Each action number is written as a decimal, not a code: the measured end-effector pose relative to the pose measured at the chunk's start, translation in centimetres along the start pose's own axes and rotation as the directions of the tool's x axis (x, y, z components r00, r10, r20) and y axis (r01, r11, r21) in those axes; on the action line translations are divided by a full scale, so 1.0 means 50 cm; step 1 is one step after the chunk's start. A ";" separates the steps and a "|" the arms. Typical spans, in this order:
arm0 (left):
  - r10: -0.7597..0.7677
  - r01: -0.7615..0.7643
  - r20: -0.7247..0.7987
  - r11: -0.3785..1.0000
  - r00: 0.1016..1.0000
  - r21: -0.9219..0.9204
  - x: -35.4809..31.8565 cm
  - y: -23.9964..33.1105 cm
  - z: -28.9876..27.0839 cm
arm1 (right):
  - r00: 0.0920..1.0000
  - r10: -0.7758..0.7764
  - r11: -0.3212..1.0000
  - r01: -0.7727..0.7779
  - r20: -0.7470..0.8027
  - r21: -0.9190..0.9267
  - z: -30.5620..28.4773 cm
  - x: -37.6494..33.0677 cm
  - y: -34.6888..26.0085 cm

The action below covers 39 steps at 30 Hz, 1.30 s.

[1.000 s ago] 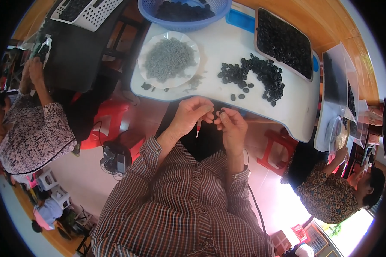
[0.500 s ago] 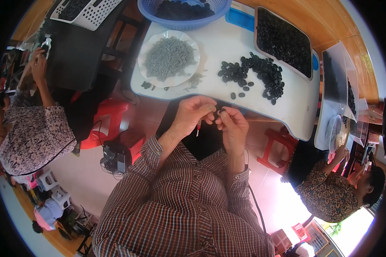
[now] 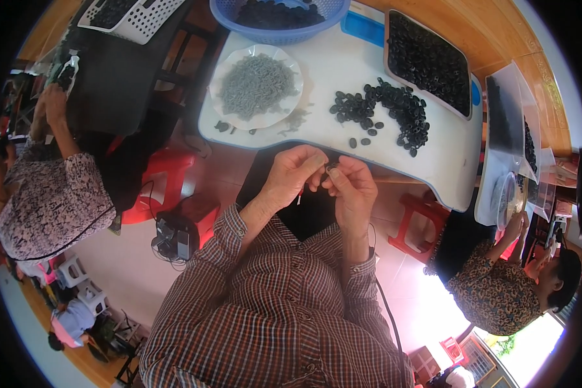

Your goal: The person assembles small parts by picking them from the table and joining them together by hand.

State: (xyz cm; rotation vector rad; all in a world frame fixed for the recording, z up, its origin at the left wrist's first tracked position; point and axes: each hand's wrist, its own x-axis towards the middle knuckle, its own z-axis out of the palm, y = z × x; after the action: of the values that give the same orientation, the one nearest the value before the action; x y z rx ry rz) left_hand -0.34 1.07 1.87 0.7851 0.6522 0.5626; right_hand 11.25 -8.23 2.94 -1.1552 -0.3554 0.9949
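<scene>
Just off the white tabletop's (image 3: 343,139) near edge, the left hand (image 3: 291,178) and right hand (image 3: 352,187) pinch one small dark oval piece (image 3: 330,170) together; a slim red tool (image 3: 300,193) shows under the left. Fingertips should stay close, grip steady.

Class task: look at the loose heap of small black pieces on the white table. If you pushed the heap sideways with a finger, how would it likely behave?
The heap of black pieces would probably spread rather than slide as one, since strays already lie apart at its edge. The pieces look small and rounded, so likely light and apt to skid on the smooth white table. Pieces pushed toward its near edge might drop off.
</scene>
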 end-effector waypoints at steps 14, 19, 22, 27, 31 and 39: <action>0.029 -0.029 0.016 0.999 0.999 0.018 -0.011 0.008 0.002 | 0.999 -0.034 0.999 0.033 0.025 0.033 0.010 -0.005 0.000; 0.028 -0.028 0.017 0.999 0.999 0.025 -0.013 0.010 0.003 | 1.000 -0.021 1.000 0.021 0.004 0.010 0.012 -0.006 -0.002; 0.031 -0.031 0.010 0.998 0.999 0.054 -0.014 0.011 0.003 | 1.000 -0.028 1.000 0.028 0.004 0.003 0.010 -0.006 0.000; 0.039 -0.040 0.014 0.996 0.999 0.081 -0.013 0.009 0.000 | 0.999 -0.037 0.999 0.037 0.004 -0.029 0.010 -0.007 0.000; 0.053 -0.055 0.014 0.991 0.998 0.121 -0.013 0.007 0.000 | 0.999 -0.044 0.997 0.044 0.001 -0.063 0.010 -0.008 0.000; 0.063 -0.063 0.007 0.985 0.998 0.161 -0.016 0.008 0.003 | 0.998 -0.063 0.990 0.062 -0.003 -0.125 0.009 -0.011 -0.001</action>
State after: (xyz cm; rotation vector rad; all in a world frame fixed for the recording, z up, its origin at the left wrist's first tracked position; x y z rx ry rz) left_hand -0.86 0.73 2.50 0.9602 0.6792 0.5713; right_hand 10.65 -8.38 3.28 -1.2531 -0.4512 0.9243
